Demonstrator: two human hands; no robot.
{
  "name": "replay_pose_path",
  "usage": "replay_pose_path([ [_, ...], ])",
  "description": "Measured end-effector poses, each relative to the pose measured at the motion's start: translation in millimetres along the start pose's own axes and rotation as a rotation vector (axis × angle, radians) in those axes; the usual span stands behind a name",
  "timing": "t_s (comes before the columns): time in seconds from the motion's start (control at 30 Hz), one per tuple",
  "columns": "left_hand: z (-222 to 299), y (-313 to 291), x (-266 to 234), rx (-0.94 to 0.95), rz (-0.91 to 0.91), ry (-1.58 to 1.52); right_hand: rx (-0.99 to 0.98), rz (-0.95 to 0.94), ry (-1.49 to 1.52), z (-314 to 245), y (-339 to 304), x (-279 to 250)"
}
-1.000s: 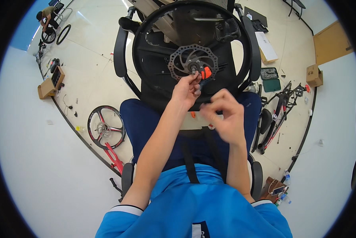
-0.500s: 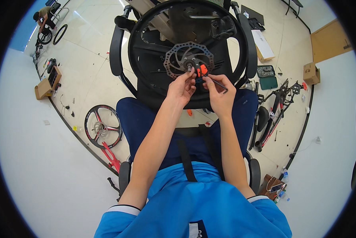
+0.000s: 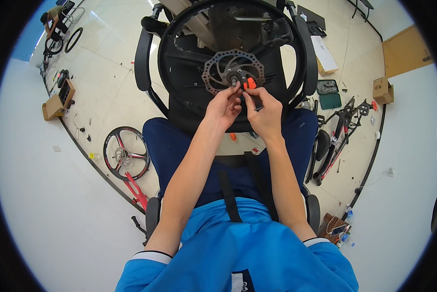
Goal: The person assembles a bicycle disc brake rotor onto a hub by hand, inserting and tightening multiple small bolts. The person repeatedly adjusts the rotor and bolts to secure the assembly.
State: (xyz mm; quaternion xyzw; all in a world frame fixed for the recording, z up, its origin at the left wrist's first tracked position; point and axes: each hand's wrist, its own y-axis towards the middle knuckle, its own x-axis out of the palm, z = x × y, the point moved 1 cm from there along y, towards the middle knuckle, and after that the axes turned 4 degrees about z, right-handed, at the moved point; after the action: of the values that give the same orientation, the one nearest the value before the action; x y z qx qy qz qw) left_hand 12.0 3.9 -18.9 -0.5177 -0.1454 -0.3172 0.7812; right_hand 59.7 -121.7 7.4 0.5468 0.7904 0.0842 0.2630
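Observation:
A black bicycle wheel [image 3: 166, 63] lies flat on an office chair in front of me, its metal brake disc [image 3: 210, 73] facing up. Close to the axle [image 3: 234, 78], my left hand [image 3: 224, 108] has thumb and index finger pinched together; what they hold is too small to make out. An orange-and-black part [image 3: 250, 82] sits beside the axle, just beyond my fingertips. My right hand [image 3: 266, 111] is closed around a thin dark hex key [image 3: 258, 108], only a short end of which shows. Both hands' fingertips nearly meet at the disc's near edge.
More dark rods [image 3: 195, 86] lie on the chair seat. A three-spoke wheel [image 3: 112, 165] rests on the floor at left, a bicycle frame [image 3: 342, 136] at right. An open green case [image 3: 329, 101] and cardboard boxes [image 3: 383, 90] stand farther off. Another person [image 3: 54, 19] bends over a bicycle at far left.
My right hand has shifted left and turned, bringing its fingertips closer to my left hand and hiding most of the hex key. My left hand stays almost in place.

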Motion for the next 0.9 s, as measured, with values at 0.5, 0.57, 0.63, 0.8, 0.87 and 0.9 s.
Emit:
replay_pose_path([
  [0.5, -2, -9, -1, -0.047, -0.041, -0.105, -0.221, 0.025, -0.222, 4, -1, 9],
  [0.57, -3, -7, -1, -0.037, -0.053, -0.117, -0.240, 0.038, -0.235, 3, -1, 11],
  [0.63, -4, -3, -4, -0.039, -0.067, -0.127, -0.259, 0.060, -0.243, 3, -2, 13],
  [0.8, -7, 7, -7, -0.034, -0.113, -0.167, -0.285, 0.102, -0.220, 7, -4, 16],
  [0.87, -9, 6, -5, -0.041, -0.070, -0.182, -0.280, 0.106, -0.212, 6, -4, 17],
  [0.9, -9, 4, -2, -0.036, -0.055, -0.170, -0.268, 0.106, -0.208, 6, -5, 17],
])
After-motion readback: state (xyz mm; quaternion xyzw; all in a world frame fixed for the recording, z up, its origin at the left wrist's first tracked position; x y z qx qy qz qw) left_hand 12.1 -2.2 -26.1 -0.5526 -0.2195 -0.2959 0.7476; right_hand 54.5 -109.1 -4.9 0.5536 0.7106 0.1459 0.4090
